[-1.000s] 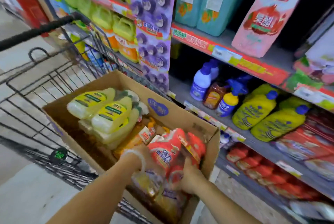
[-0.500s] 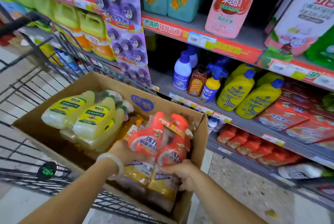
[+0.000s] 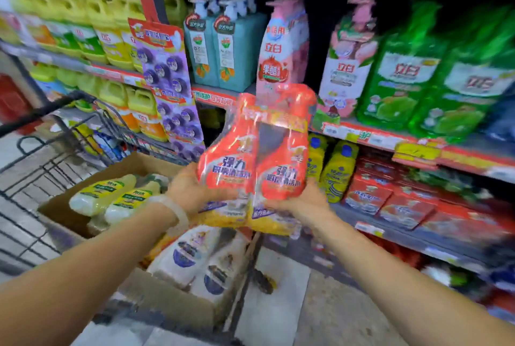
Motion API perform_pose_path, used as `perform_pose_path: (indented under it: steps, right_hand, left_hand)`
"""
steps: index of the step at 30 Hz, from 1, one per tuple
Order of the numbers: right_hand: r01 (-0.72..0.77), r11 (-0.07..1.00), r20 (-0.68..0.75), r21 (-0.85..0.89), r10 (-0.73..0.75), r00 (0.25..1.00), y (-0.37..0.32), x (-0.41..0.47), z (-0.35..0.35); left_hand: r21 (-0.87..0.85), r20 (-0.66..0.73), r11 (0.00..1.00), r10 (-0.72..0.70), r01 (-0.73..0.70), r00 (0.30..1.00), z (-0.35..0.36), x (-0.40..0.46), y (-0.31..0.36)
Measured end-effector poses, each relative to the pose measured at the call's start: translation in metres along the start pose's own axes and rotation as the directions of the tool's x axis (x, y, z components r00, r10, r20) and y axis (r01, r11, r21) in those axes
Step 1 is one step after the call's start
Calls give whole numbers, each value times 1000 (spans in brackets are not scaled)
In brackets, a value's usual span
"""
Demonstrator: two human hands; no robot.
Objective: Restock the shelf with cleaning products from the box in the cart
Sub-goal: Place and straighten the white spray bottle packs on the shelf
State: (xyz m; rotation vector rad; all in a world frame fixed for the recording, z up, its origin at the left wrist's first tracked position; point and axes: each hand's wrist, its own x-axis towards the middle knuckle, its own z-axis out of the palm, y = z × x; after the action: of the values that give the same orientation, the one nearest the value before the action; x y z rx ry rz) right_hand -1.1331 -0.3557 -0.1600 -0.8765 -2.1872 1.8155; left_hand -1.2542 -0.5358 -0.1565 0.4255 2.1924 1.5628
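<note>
Twin pack of red spray bottles (image 3: 255,158) now lifted clear of the box (image 3: 131,167); half a second earlier sat low among the goods there, gripped at its base. Held upright in front of the shelves, between the cart (image 3: 41,156) and the shelf (image 3: 390,223) of yellow bottles (image 3: 338,170) and red packs (image 3: 387,195), touching neither. Left hand (image 3: 189,192) clasped on the lower left side of the pack, right hand (image 3: 299,202) cupped under and around its lower right; both closed on the one item, set close together with only the pack's base between them. Fingertips largely hidden behind the wrapping.

View swung up toward the shelving, heavily blurred at the edges; labels on the far right not readable.

Remaining in the box: pale yellow bottles (image 3: 111,198) lying on their sides, white pouches (image 3: 195,256) nearer the body.

Assessment: removal step complete for this item, placement not yet done. Matching red sprays not plainly visible on any shelf; correct slot cannot be told. Shiny wrap and top-heavy triggers likely to make the pack slippery and prone to tipping on set-down.
</note>
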Motion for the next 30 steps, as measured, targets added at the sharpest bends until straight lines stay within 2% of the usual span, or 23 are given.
perform_pose_path:
  steps: [4,7,12,15,17,24,30]
  right_hand:
    - [137,978,-209,-156,-168,963,-14,-56,-112]
    - [162,967,-317,-197,-219,923,-6,-106,-203]
    - [163,967,-528,-195,-243,814,20,-214,-348]
    - [164,974,-632,-157,-227,741,42,-279,-424]
    - [153,979,-705,-133,-202,680,57,-318,-466]
    - [112,991,-924,-79,-115,366,114,-427,-593]
    - [61,997,-970,-49,-62,236,149,-480,-709]
  left_hand:
    - [-105,88,987,133,-124,987,87,-43,61]
    - [-157,190,958,266,-238,945,168,-75,105]
    - [-211,416,913,408,-350,813,317,-131,172]
    - [-214,596,897,433,-386,676,408,-164,209]
    - [-225,660,882,450,-414,601,464,-189,234]
    - [-304,785,829,497,-470,370,639,-284,299]
    - [-391,765,790,564,-472,311,766,-342,337]
